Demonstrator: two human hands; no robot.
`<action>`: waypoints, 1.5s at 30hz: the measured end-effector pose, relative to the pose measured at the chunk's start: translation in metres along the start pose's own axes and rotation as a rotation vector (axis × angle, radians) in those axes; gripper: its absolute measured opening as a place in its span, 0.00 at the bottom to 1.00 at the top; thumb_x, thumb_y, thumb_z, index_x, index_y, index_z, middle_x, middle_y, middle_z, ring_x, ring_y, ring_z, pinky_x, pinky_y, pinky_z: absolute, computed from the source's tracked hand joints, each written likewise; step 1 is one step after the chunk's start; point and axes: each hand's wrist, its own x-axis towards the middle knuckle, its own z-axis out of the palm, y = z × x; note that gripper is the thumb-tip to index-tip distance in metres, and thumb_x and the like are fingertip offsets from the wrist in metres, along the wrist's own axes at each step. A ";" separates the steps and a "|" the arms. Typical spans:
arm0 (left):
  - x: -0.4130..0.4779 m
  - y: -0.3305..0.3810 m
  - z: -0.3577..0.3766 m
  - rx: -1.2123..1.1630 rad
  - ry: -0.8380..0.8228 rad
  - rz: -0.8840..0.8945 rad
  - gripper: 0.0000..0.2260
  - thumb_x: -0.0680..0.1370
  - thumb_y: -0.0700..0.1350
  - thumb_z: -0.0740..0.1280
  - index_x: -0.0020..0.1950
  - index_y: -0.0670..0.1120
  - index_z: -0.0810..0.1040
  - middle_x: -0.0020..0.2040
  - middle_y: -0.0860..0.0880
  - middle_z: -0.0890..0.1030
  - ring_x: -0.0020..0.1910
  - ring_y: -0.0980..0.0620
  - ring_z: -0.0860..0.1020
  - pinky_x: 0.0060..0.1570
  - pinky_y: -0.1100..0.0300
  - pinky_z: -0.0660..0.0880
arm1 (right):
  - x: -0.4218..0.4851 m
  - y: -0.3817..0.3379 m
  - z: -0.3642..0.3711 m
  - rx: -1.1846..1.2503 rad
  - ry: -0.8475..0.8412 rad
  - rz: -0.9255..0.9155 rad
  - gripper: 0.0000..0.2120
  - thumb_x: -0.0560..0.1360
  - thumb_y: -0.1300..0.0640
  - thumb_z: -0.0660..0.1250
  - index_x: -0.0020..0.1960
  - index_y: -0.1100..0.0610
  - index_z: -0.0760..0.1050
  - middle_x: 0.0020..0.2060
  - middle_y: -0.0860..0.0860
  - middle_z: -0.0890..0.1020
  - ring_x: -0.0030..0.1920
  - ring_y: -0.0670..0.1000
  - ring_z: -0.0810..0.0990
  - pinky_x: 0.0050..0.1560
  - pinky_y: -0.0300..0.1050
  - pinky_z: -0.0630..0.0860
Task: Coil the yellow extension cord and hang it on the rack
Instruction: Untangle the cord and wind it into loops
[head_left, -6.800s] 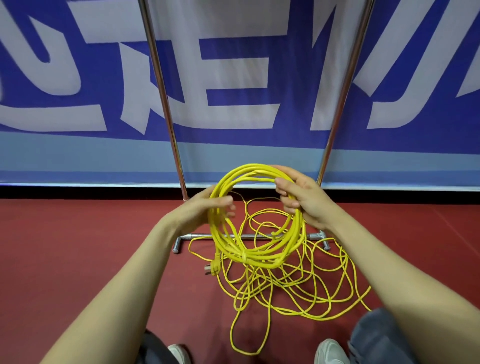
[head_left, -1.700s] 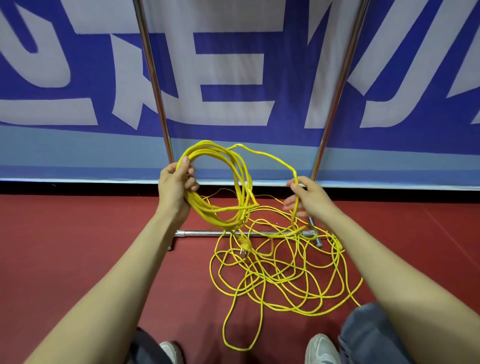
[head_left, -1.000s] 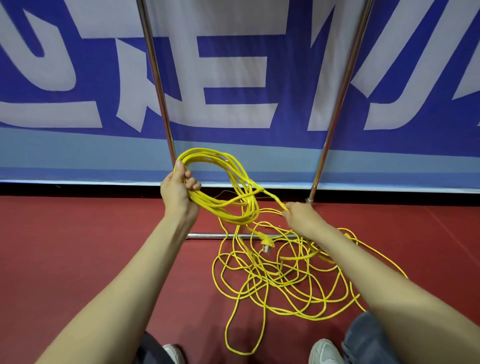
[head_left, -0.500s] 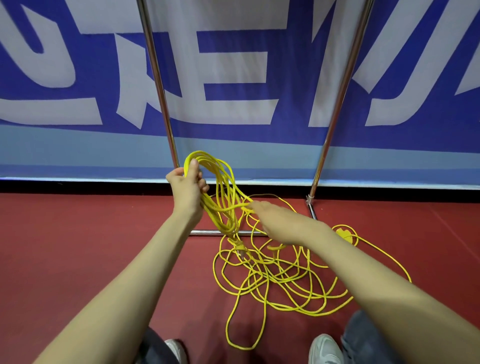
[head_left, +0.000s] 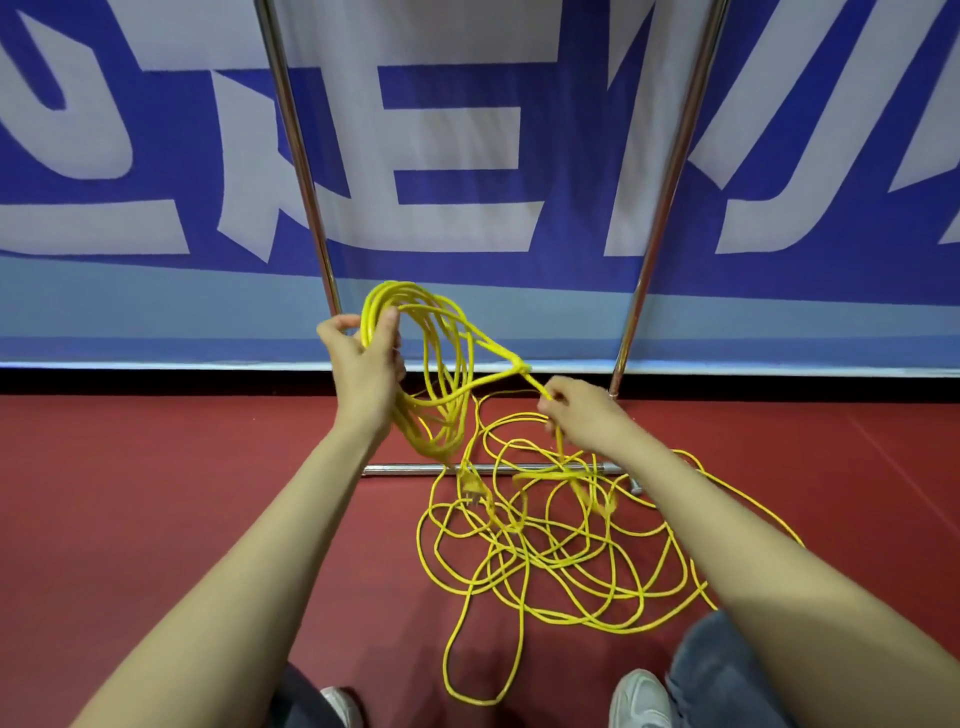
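Pulled back rightward, right hand (head_left: 584, 415) pinching one thin strand, left hand (head_left: 363, 366) gripping round coil of glossy yellow cord (head_left: 423, 434)

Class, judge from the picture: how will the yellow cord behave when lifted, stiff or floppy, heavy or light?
Probably floppy: the cord sags in loops from the left hand and sprawls in curls on the floor. Likely light: the right hand holds up a strand with a pinch. It may snag, since the floor loops cross repeatedly.
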 end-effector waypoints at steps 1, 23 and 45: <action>-0.001 0.004 0.001 -0.008 0.004 0.012 0.14 0.81 0.44 0.65 0.53 0.47 0.58 0.35 0.49 0.72 0.23 0.59 0.66 0.25 0.65 0.63 | 0.001 0.001 -0.002 -0.049 0.031 0.000 0.07 0.79 0.54 0.59 0.44 0.52 0.71 0.39 0.54 0.81 0.40 0.56 0.79 0.41 0.46 0.73; -0.019 -0.038 0.012 0.233 -0.156 -0.235 0.26 0.70 0.45 0.77 0.54 0.43 0.62 0.34 0.49 0.71 0.25 0.56 0.68 0.28 0.60 0.67 | -0.025 -0.046 0.015 -0.059 -0.117 -0.511 0.16 0.79 0.61 0.61 0.67 0.58 0.68 0.45 0.48 0.71 0.44 0.48 0.69 0.46 0.42 0.65; 0.005 -0.024 -0.008 0.070 0.064 -0.211 0.25 0.71 0.43 0.76 0.55 0.46 0.61 0.34 0.49 0.72 0.24 0.55 0.68 0.29 0.59 0.66 | -0.006 0.002 -0.008 -0.055 0.064 0.141 0.24 0.74 0.50 0.68 0.62 0.62 0.64 0.52 0.57 0.79 0.52 0.58 0.77 0.46 0.47 0.71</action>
